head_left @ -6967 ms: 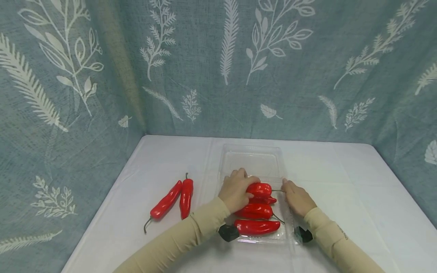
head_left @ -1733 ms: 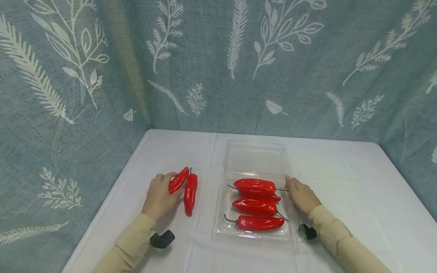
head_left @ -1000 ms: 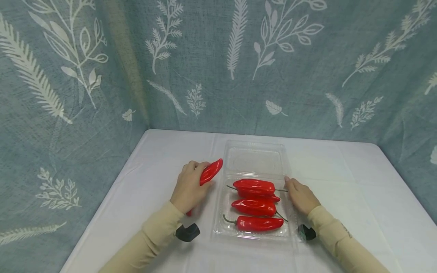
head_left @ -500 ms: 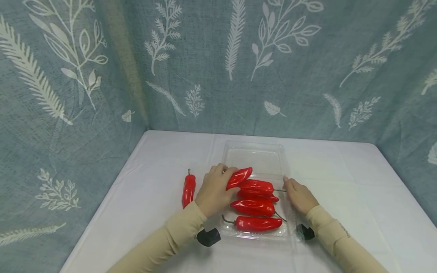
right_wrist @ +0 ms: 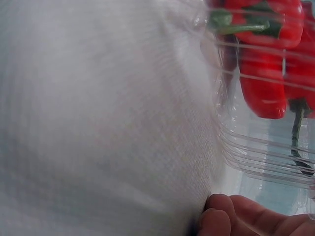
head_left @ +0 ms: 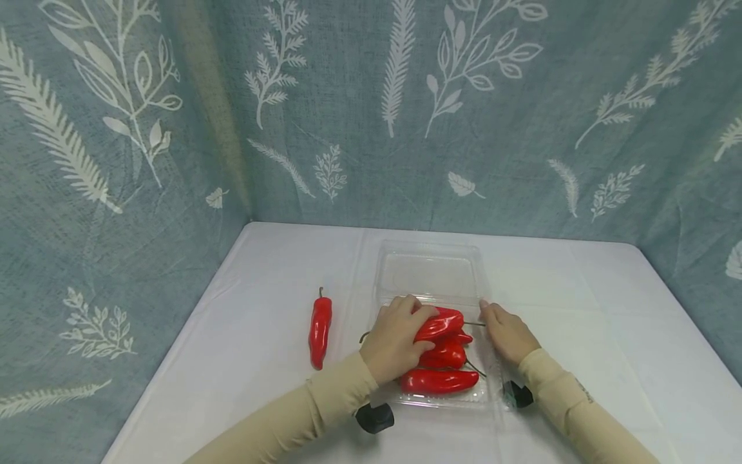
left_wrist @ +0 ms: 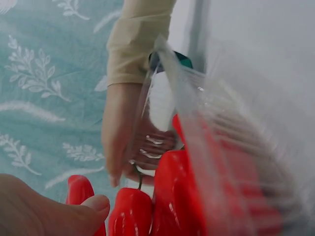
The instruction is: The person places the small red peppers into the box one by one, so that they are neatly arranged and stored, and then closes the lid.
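Note:
My left hand (head_left: 396,338) holds a red pepper (head_left: 435,327) over the clear plastic clamshell box (head_left: 371,386), its thumb along the near side. The pepper's tip lies just above or on the other peppers; contact is hard to tell. In the left wrist view, the thumb (left_wrist: 74,216) is against this pepper (left_wrist: 79,189). Several red peppers lie crosswise in the box, the nearest pepper (head_left: 440,381) by the front wall. At the box's right side rests my right hand (head_left: 510,334), fingers fairly straight against the edge. The right wrist view shows its fingertips (right_wrist: 219,221) beside the ribbed wall.
One red pepper (head_left: 320,332) lies on the white tablecloth (head_left: 261,290) left of the box. The transparent lid (head_left: 429,272) is folded back flat behind the box. A patterned blue-green curtain (head_left: 348,116) hangs behind and beside the table.
The left hand has picked a pepper off the table at left, carried it right, and lowered it over the peppers in the box. The right hand has stayed at the box's edge.

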`<state>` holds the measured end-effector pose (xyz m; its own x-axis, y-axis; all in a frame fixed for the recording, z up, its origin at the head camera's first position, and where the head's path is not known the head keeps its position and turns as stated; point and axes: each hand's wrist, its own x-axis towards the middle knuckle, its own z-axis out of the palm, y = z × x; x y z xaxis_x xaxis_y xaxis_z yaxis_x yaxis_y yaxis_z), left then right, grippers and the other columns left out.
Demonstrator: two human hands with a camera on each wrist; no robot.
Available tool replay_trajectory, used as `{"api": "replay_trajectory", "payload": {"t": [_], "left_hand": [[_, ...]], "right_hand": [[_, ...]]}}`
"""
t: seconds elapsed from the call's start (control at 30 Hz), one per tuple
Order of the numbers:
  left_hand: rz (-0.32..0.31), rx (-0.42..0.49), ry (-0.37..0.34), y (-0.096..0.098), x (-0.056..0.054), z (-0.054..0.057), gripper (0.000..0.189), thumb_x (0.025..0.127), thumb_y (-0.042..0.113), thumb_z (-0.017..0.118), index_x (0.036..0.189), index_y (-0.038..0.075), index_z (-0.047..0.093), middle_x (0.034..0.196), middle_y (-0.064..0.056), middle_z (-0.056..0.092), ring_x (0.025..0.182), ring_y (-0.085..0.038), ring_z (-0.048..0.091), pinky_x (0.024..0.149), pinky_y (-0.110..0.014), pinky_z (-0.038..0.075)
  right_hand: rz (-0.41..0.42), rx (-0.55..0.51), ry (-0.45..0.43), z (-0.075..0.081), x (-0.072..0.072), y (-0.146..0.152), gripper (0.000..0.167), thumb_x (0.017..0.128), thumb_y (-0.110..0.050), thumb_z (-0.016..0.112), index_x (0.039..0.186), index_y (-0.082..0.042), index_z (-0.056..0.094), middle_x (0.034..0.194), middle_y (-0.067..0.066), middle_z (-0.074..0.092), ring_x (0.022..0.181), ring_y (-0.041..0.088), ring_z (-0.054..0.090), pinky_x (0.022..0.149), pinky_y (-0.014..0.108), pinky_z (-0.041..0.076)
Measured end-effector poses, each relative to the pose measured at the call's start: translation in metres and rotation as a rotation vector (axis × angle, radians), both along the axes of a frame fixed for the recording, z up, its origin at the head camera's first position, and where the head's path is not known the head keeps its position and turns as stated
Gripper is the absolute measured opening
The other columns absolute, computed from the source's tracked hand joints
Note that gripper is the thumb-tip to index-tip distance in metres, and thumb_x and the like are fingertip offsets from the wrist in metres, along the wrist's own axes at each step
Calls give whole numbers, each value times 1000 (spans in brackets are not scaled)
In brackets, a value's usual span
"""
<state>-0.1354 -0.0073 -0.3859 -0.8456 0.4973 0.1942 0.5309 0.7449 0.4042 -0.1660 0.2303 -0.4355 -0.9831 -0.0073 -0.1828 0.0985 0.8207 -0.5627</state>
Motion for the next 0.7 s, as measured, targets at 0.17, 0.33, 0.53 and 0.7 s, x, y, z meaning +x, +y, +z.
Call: {"api": "replay_trajectory", "payload": {"t": [0.17,0.33,0.53,0.7], "left_hand": [[-32,-39,10,7,2,-4,52,77,26,80,124,21,60,114,-1,57,108,-17,50,87,-35,48],[-72,-44,23,10,2,-9,49,77,24,80,123,23,62,112,1,58,107,-15,49,88,-33,46],[-99,-25,31,10,3,-16,47,76,21,80,120,22,65,107,1,55,103,-13,47,83,-26,47],[-116,-53,89,10,1,-20,44,76,22,81,117,22,66,102,1,54,99,-13,46,82,-26,45]], "right_hand": [[1,13,-15,0,-1,1,66,101,-53,14,117,-4,56,92,10,62,87,25,57,83,46,47],[-2,0,-6,0,0,0,69,100,-55,13,117,-3,56,95,12,63,91,28,58,87,49,46],[-5,-7,1,1,1,-2,71,99,-57,13,116,-3,57,100,14,65,97,30,60,89,50,46],[5,-5,-9,-2,0,1,69,100,-55,14,117,-3,57,105,15,65,99,30,60,91,51,46]]}}
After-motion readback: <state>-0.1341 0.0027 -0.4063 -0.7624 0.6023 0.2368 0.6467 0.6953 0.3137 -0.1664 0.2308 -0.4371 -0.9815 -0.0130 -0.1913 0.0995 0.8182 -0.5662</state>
